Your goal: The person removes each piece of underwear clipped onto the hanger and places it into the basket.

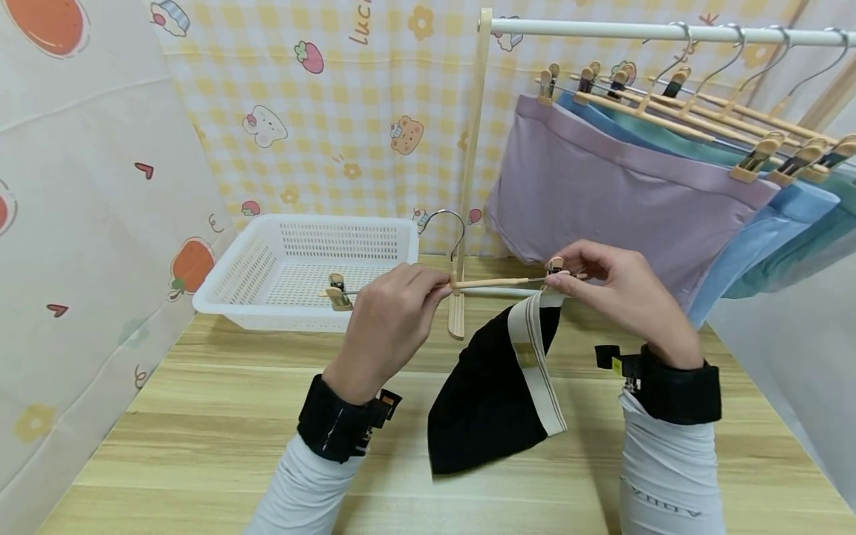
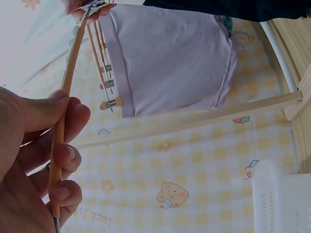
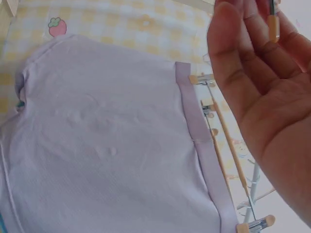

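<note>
My left hand grips the wooden bar of a clip hanger near its middle, the metal hook standing up above it. In the left wrist view, the fingers wrap round the bar. At the hanger's right end, my right hand pinches the clip. From that end, black underpants with a white striped waistband hang by one corner, tilted down over the table. The left clip holds no cloth. In the right wrist view, the hanger's tip shows by the fingers.
A white rail on a wooden stand carries several hangers with lilac, blue and green underpants at the right. A white perforated basket stands behind my left hand on the wooden table.
</note>
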Demonstrator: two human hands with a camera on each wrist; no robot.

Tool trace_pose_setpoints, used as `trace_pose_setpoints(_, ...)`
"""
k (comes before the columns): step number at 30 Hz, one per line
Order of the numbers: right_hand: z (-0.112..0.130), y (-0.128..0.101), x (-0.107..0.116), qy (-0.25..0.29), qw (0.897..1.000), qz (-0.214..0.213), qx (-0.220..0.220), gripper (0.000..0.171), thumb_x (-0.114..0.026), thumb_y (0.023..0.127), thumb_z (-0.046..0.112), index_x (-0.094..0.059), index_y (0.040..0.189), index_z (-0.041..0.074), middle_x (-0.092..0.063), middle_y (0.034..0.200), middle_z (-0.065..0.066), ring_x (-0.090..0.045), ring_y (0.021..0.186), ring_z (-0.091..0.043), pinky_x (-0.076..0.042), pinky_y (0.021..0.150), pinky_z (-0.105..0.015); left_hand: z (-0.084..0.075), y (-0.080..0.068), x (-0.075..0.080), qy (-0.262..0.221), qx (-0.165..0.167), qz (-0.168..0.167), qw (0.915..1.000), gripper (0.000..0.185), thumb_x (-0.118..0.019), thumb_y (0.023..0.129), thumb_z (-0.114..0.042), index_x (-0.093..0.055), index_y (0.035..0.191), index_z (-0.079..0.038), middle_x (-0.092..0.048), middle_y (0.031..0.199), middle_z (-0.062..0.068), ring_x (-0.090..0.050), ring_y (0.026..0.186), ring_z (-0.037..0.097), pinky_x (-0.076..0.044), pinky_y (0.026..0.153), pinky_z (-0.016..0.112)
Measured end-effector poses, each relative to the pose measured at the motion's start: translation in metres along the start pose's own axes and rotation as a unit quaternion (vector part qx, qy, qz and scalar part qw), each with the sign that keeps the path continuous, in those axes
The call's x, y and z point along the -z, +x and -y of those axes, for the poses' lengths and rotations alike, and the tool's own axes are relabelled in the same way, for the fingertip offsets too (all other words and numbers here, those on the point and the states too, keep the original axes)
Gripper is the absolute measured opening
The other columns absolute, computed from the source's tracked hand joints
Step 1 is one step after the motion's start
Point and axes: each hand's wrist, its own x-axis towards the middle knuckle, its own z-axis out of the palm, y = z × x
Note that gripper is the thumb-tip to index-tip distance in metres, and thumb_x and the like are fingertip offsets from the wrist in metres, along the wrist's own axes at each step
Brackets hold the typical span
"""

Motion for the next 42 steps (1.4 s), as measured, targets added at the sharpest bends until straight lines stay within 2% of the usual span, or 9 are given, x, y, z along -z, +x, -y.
trace_pose_setpoints(8, -0.002, -0.001, -0.001, 0.044, 0.999, -0.005, -0.005, 0.004, -0.08, 0.1, 0.015, -0.078, 0.102, 0.018, -0.075, 0.092, 0.004, -0.069, 0.083, -0.009, -0.052, 0.073, -0.017, 0.002, 0.0, 0.003, -0.015, 0.009, 0.004, 0.9998, 0.01, -0.075, 0.102, -0.014, -0.08, 0.105, -0.005, -0.079, 0.096, 0.005, -0.072, 0.081, 0.02, -0.06, 0.069, 0.035)
trace_pose_setpoints(15, -0.01, 0.001, -0.003, 0.083, 0.996, -0.01, 0.039, 0.007, -0.079, 0.098, 0.005, -0.076, 0.096, 0.01, -0.07, 0.088, 0.002, -0.062, 0.081, -0.012, -0.05, 0.072, -0.02, 0.002, 0.0, 0.004, -0.025, 0.012, 0.008, 0.9996, 0.009, -0.077, 0.101, -0.014, -0.079, 0.104, -0.006, -0.079, 0.095, 0.004, -0.069, 0.079, 0.018, -0.058, 0.067, 0.034)
trace_pose_setpoints(20, -0.015, 0.004, -0.004, 0.098, 0.993, -0.01, 0.072, 0.012, -0.077, 0.097, -0.001, -0.076, 0.093, 0.01, -0.073, 0.089, 0.002, -0.064, 0.081, -0.012, -0.051, 0.073, -0.019, 0.003, 0.0, 0.002, -0.028, 0.009, 0.014, 0.9995, 0.009, -0.075, 0.102, -0.014, -0.079, 0.104, -0.007, -0.078, 0.095, 0.004, -0.067, 0.076, 0.017, -0.056, 0.064, 0.033)
trace_pose_setpoints(24, -0.017, 0.005, -0.005, 0.094, 0.992, -0.017, 0.084, 0.013, -0.076, 0.098, -0.002, -0.076, 0.092, 0.01, -0.074, 0.089, 0.003, -0.063, 0.078, -0.011, -0.05, 0.068, -0.021, 0.003, 0.0, 0.001, -0.027, 0.007, 0.018, 0.9995, 0.009, -0.074, 0.103, -0.014, -0.08, 0.105, -0.007, -0.079, 0.096, 0.004, -0.068, 0.078, 0.016, -0.057, 0.064, 0.032)
trace_pose_setpoints(30, -0.018, 0.005, -0.006, 0.082, 0.994, -0.017, 0.067, 0.014, -0.077, 0.098, 0.0, -0.076, 0.091, 0.013, -0.073, 0.088, 0.006, -0.059, 0.075, -0.011, -0.045, 0.063, -0.024, 0.002, 0.0, 0.001, -0.026, 0.007, 0.017, 0.9995, 0.009, -0.074, 0.103, -0.014, -0.079, 0.105, -0.007, -0.079, 0.097, 0.004, -0.07, 0.08, 0.017, -0.059, 0.066, 0.033)
trace_pose_setpoints(37, -0.019, 0.005, -0.006, 0.089, 0.995, -0.003, 0.048, 0.005, -0.076, 0.101, 0.008, -0.075, 0.098, 0.004, -0.073, 0.089, 0.003, -0.063, 0.078, -0.011, -0.049, 0.067, -0.021, 0.003, 0.0, 0.002, -0.022, 0.006, 0.016, 0.9996, 0.009, -0.075, 0.103, -0.013, -0.08, 0.105, -0.006, -0.079, 0.097, 0.004, -0.071, 0.08, 0.018, -0.059, 0.067, 0.034)
trace_pose_setpoints(42, -0.017, 0.006, -0.008, 0.097, 0.995, 0.005, 0.009, 0.005, -0.074, 0.104, 0.014, -0.075, 0.103, 0.008, -0.071, 0.089, 0.0, -0.064, 0.078, -0.014, -0.05, 0.067, -0.023, 0.004, -0.001, 0.003, -0.019, 0.011, 0.014, 0.9997, 0.01, -0.074, 0.103, -0.013, -0.08, 0.106, -0.005, -0.079, 0.096, 0.006, -0.072, 0.082, 0.019, -0.06, 0.068, 0.034)
